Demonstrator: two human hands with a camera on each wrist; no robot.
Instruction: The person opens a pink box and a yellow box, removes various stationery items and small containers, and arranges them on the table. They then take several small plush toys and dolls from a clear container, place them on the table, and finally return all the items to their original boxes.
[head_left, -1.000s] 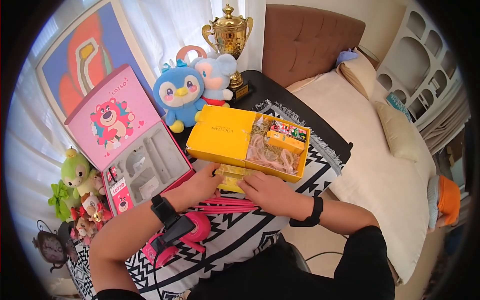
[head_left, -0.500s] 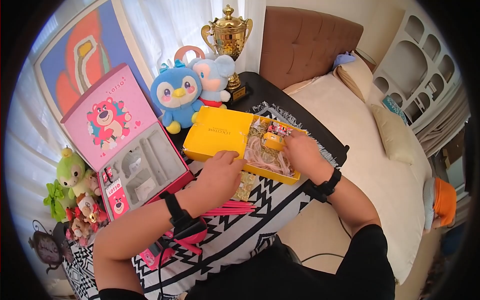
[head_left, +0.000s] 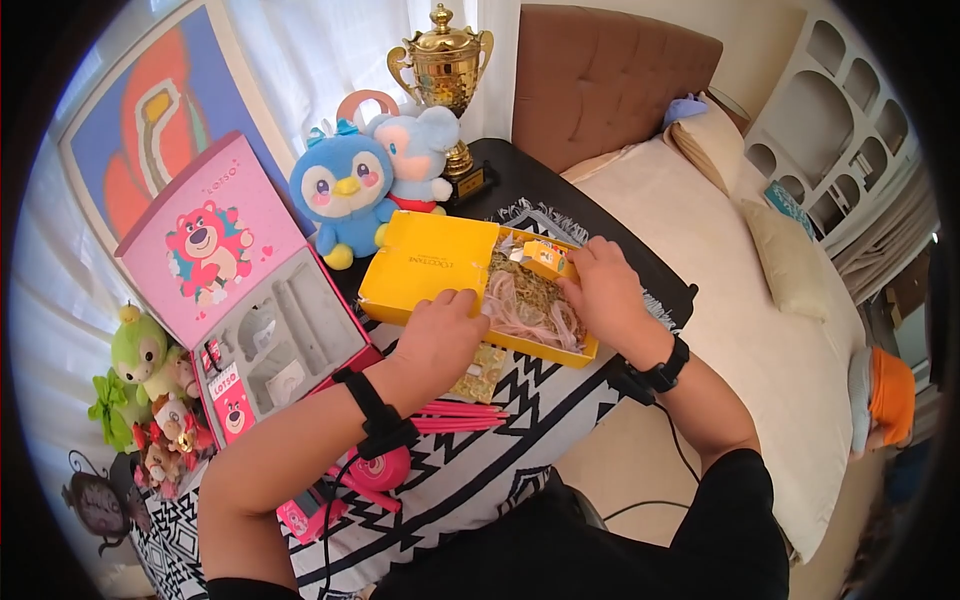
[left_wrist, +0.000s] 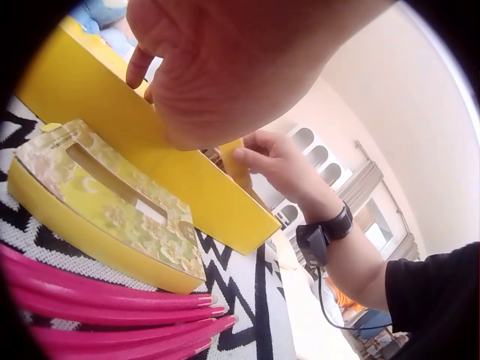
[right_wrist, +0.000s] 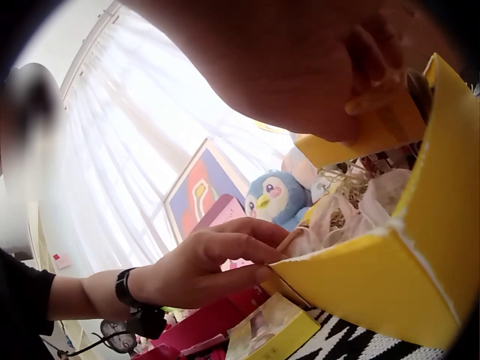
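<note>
An open yellow box point(head_left: 548, 348) holds straw filler and pale pink ribbon. Inside its right compartment, my right hand point(head_left: 612, 292) grips a small orange-yellow box point(head_left: 546, 259), which is tilted; in the right wrist view the small box point(right_wrist: 375, 133) lies under the palm. My left hand point(head_left: 440, 342) holds the yellow box's front edge by the lid, its fingers bent over the rim. Against the front wall lies a flat floral yellow box point(left_wrist: 112, 202) with a slot in its top. Part of it is hidden by my left hand in the head view.
Pink sticks point(head_left: 455, 417) and pink headphones point(head_left: 385, 470) lie in front. An open pink box point(head_left: 290, 345) stands at left, green and brown plush toys beyond it. Behind are a blue plush penguin point(head_left: 345, 190) and a gold trophy point(head_left: 444, 75). A bed point(head_left: 690, 240) is at right.
Both hands have left the flat floral box. My right hand has reached into the yellow box and shifted the small orange-yellow box up and left; my left hand has moved to the front edge.
</note>
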